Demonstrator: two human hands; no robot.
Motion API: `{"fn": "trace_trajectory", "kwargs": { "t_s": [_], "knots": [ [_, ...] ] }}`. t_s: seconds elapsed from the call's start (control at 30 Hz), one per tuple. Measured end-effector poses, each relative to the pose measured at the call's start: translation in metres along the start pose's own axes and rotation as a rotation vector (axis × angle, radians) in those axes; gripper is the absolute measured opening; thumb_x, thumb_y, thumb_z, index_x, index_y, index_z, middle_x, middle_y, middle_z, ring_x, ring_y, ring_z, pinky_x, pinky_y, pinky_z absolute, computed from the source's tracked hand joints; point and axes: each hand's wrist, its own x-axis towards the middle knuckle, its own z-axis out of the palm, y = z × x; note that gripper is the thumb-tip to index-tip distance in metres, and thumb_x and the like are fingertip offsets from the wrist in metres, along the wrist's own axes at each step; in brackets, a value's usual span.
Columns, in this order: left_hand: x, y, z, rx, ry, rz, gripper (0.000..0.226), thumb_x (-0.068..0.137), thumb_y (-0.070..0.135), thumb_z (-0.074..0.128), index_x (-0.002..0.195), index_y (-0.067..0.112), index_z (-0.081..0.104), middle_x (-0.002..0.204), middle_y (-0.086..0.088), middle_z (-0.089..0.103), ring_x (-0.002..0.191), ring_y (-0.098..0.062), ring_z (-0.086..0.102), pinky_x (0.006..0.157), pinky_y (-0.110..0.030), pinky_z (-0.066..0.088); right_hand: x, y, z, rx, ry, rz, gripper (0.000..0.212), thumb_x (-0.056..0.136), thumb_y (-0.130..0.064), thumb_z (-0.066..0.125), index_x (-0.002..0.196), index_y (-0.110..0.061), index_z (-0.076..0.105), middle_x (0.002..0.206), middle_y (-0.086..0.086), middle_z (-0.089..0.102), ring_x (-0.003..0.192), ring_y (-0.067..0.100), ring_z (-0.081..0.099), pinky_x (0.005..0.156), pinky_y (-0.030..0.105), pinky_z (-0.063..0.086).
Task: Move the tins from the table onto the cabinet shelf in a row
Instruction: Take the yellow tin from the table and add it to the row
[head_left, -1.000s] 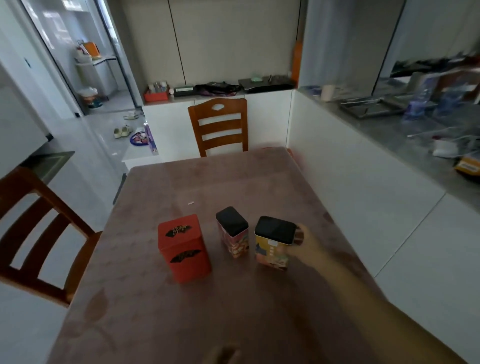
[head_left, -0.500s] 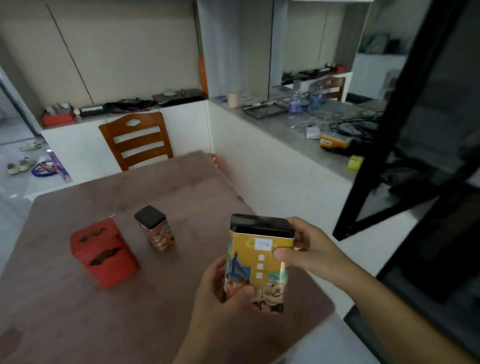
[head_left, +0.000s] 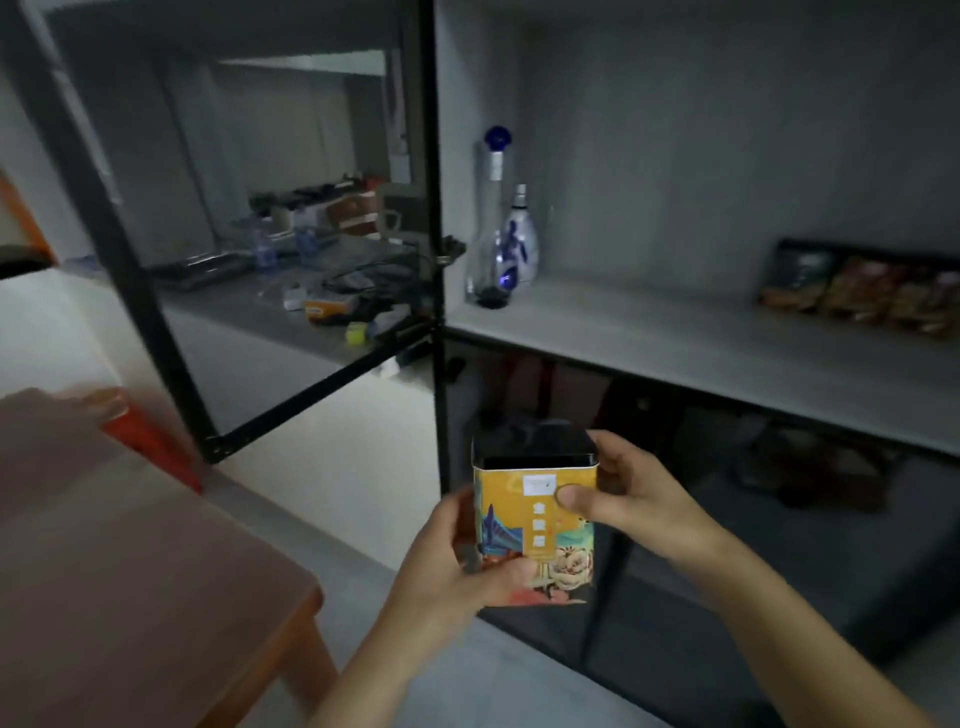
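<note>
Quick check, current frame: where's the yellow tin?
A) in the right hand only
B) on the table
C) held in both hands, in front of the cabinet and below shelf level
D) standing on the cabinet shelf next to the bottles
C: the yellow tin is gripped by the left hand and the right hand, in front of and lower than the cabinet shelf, where the bottles stand.

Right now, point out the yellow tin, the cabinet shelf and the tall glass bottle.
yellow tin (head_left: 535, 525): head view, its printed front face.
cabinet shelf (head_left: 701, 348): head view, bare top surface.
tall glass bottle (head_left: 491, 249): head view, its clear body.
</note>
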Motion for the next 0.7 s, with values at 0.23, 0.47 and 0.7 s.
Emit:
{"fn": "trace_trajectory", "kwargs": {
  "t_s": [0.23, 0.47, 0.7],
  "knots": [
    [0.083, 0.036, 0.107, -0.024, -0.113, 0.116, 0.069, 0.046, 0.045, 0.082, 0.110, 0.033, 0.059, 0.104, 0.010, 0.073, 0.098, -0.009, 0.068, 0.085, -0.029, 0.054, -0.012, 0.012, -0.117, -0.084, 0.254, -0.039, 0.080, 0.052, -0.037, 0.087, 0.120, -0.026, 0.047, 0.106, -0.004, 0.068, 0.095, 0.004, 0.065, 0.073, 0.018, 0.056],
    [0.253, 0.085, 0.199, 0.108, -0.296, 0.292, 0.067, 0.058, 0.037, 0.085, 0.118, 0.028, 0.056, 0.102, 0.015, 0.070, 0.093, 0.002, 0.066, 0.084, -0.020, 0.053, 0.070, 0.035, -0.247, -0.103, 0.547, -0.023, 0.085, 0.048, -0.038, 0.081, 0.123, -0.016, 0.047, 0.113, -0.001, 0.065, 0.103, 0.009, 0.061, 0.084, 0.024, 0.053],
    [0.431, 0.100, 0.269, 0.186, -0.327, 0.265, 0.054, 0.062, 0.007, 0.083, 0.107, 0.024, 0.057, 0.097, 0.003, 0.068, 0.070, 0.006, 0.061, 0.060, -0.006, 0.048, 0.180, 0.093, -0.333, -0.055, 0.667, 0.106, 0.083, 0.075, -0.014, 0.073, 0.142, -0.018, 0.025, 0.126, 0.004, 0.048, 0.112, 0.017, 0.050, 0.091, 0.032, 0.046]
  ]
}}
